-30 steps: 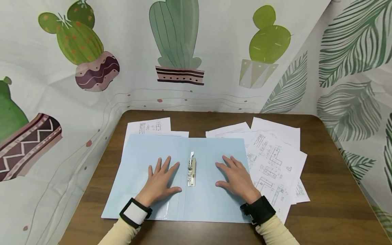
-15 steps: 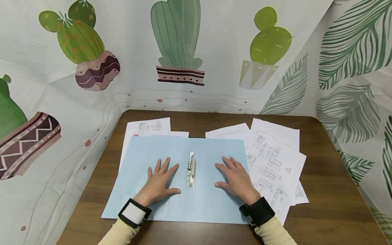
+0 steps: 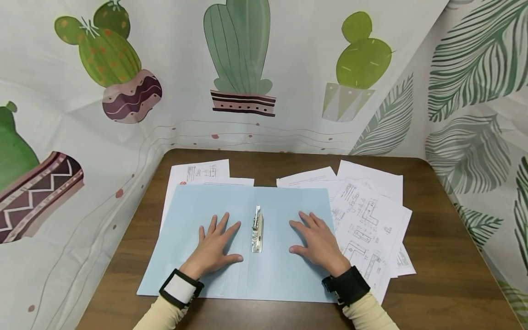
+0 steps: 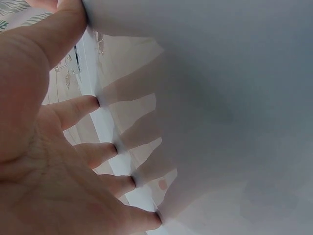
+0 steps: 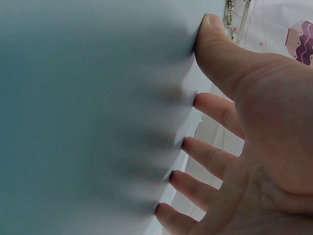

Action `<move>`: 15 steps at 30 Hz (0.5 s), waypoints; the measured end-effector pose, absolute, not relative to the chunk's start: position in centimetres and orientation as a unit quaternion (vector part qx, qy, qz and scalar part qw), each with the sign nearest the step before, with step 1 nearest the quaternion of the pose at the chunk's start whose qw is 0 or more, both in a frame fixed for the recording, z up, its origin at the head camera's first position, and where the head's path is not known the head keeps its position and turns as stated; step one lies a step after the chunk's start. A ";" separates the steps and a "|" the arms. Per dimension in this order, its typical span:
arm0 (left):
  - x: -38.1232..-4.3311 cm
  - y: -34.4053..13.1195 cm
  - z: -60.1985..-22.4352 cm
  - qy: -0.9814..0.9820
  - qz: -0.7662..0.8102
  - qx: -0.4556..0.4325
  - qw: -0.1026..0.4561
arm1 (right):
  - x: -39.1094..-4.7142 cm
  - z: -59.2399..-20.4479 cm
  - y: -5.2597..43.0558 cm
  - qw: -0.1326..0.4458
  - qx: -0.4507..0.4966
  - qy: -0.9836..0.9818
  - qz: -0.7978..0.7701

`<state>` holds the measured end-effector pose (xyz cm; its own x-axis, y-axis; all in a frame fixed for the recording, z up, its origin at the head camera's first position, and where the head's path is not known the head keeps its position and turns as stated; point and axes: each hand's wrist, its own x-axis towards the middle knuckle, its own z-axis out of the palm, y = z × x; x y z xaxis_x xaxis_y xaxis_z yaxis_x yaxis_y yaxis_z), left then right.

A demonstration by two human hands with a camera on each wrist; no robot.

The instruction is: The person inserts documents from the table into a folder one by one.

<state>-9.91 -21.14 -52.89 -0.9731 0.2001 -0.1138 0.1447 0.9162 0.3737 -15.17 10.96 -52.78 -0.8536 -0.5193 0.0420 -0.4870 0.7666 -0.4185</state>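
A light blue file folder (image 3: 206, 197) lies spread flat on the table, with a metal clip (image 3: 257, 231) fixed just right of its spine. On its left cover rests my left hand (image 3: 212, 247), fingers spread and fingertips touching the surface. My right hand (image 3: 319, 243) lies likewise on the right cover, thumb toward the clip. In the left wrist view, the fingertips (image 4: 110, 147) press on a glossy surface that mirrors them. The right wrist view shows that hand's fingertips (image 5: 188, 142) on the duller blue cover. Neither hand holds anything.
Printed sheets with technical drawings (image 3: 371, 229) overlap to the right, partly under the folder. More sheets (image 3: 200, 170) stick out behind its left cover. The brown wooden table (image 3: 445, 266) meets a cactus-patterned cloth (image 3: 297, 68) at the back.
Both hands stay in place on the folder. Only the head view shifts very slightly.
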 end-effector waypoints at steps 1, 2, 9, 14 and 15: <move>-10.0 -21.1 -52.9 0.976 0.185 0.088 0.076 | -15.2 -52.7 11.0 0.038 -0.268 0.939 -0.211; -10.0 -21.1 -52.9 0.976 0.185 0.088 0.076 | -15.2 -52.6 11.0 0.037 -0.268 0.940 -0.210; -9.9 -21.0 -52.9 0.976 0.185 0.087 0.073 | -15.2 -52.3 11.2 0.030 -0.275 0.936 -0.216; -9.7 -21.1 -52.9 0.976 0.187 0.086 0.072 | -15.3 -51.9 11.4 0.034 -0.282 0.930 -0.233; -9.7 -21.1 -52.9 0.976 0.188 0.086 0.072 | -15.3 -51.8 11.5 0.034 -0.282 0.928 -0.241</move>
<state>-9.71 -21.09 -52.91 -0.9747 0.1951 -0.1088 0.1407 0.9145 0.3793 -15.34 11.51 -51.78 -0.8387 -0.5398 0.0728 -0.5069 0.7246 -0.4670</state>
